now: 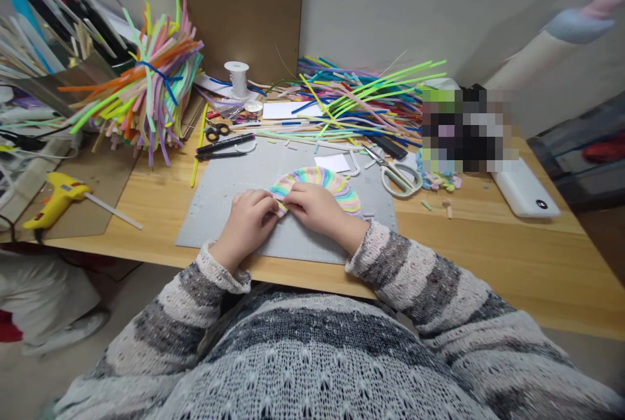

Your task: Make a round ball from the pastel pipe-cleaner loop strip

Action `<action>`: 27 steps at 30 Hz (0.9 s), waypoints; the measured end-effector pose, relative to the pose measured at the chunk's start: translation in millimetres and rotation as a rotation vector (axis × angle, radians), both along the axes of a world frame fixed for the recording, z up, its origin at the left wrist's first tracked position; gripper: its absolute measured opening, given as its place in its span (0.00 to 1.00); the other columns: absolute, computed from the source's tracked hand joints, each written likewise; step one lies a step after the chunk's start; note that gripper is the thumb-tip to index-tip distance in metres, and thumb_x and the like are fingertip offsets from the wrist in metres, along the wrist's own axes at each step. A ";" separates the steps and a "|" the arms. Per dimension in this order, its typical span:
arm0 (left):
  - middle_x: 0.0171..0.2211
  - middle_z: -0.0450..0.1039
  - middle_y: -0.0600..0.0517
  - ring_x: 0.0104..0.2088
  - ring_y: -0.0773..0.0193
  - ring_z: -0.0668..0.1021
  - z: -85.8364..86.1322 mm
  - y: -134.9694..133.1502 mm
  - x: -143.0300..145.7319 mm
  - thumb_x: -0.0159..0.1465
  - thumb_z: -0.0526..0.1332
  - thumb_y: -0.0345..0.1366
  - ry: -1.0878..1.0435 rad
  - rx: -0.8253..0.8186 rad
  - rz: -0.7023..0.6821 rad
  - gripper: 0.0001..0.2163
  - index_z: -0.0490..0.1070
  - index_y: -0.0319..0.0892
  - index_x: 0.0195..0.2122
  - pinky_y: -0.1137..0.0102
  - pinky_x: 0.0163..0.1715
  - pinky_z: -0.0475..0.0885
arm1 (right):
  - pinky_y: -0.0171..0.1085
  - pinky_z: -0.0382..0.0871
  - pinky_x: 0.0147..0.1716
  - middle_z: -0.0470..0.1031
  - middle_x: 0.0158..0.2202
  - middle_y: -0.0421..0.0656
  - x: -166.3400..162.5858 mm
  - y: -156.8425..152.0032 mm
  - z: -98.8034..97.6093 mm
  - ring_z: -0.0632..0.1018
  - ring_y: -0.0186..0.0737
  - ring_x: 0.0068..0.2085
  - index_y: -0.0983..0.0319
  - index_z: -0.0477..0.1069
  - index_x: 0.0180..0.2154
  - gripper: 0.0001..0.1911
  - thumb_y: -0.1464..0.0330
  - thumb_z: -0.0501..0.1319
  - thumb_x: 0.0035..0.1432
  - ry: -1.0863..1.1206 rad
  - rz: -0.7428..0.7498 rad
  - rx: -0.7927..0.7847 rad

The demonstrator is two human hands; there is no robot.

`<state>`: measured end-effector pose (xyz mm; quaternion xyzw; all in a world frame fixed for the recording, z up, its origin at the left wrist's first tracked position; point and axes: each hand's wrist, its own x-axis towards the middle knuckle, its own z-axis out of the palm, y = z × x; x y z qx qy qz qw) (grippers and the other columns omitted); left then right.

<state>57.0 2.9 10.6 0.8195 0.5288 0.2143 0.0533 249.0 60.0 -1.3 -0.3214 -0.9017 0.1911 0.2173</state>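
Note:
A flat pastel rainbow disc of coiled pipe cleaners (326, 182) lies on a grey cutting mat (229, 179) in front of me. My left hand (247, 219) has its fingers curled and pinches the disc's near left edge. My right hand (319, 208) rests on top of the disc's near part, fingers closed on the same edge. The two hands touch each other at the fingertips. Part of the disc is hidden under my right hand.
White-handled scissors (398, 176) lie right of the disc. A yellow glue gun (56, 198) lies at the far left. Bundles of coloured pipe cleaners (146, 91) fill the back of the wooden table (488, 251). A white spool (237, 76), black scissors (217, 131) and a white box (525, 192) are also there.

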 end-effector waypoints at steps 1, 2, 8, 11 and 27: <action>0.41 0.75 0.48 0.44 0.55 0.74 -1.0 0.0 -0.3 0.63 0.61 0.32 -0.012 -0.005 -0.005 0.01 0.71 0.44 0.34 0.59 0.45 0.66 | 0.36 0.58 0.36 0.73 0.35 0.43 0.1 0.3 -0.8 0.70 0.39 0.38 0.62 0.75 0.34 0.09 0.72 0.56 0.64 0.004 0.000 0.001; 0.41 0.75 0.48 0.44 0.55 0.74 -1.9 -0.1 -0.6 0.62 0.61 0.31 -0.025 -0.007 -0.013 0.01 0.71 0.44 0.34 0.60 0.44 0.66 | 0.36 0.58 0.36 0.73 0.35 0.43 0.2 0.7 -1.5 0.70 0.39 0.38 0.62 0.75 0.34 0.09 0.71 0.56 0.64 0.007 0.003 0.001; 0.39 0.71 0.48 0.44 0.57 0.73 -4.4 -2.7 -0.4 0.61 0.59 0.26 -0.145 -0.032 -0.042 0.04 0.68 0.42 0.34 0.61 0.46 0.70 | 0.36 0.58 0.36 0.73 0.34 0.43 0.5 1.5 -0.6 0.70 0.39 0.38 0.62 0.75 0.34 0.09 0.72 0.56 0.64 0.017 0.010 0.005; 0.40 0.71 0.47 0.44 0.57 0.73 -5.1 -3.2 1.3 0.63 0.58 0.27 -0.156 -0.048 -0.034 0.04 0.68 0.42 0.35 0.61 0.47 0.70 | 0.36 0.57 0.35 0.73 0.34 0.43 0.7 1.9 1.3 0.70 0.39 0.37 0.62 0.75 0.33 0.09 0.73 0.57 0.63 -0.001 0.018 0.001; 0.41 0.74 0.47 0.44 0.57 0.75 -1.3 3.6 -9.6 0.67 0.57 0.31 -0.135 -0.113 -0.131 0.06 0.73 0.42 0.37 0.60 0.46 0.72 | 0.36 0.56 0.34 0.72 0.33 0.43 3.4 3.7 0.7 0.69 0.39 0.36 0.62 0.76 0.33 0.10 0.72 0.57 0.64 -0.002 0.066 0.030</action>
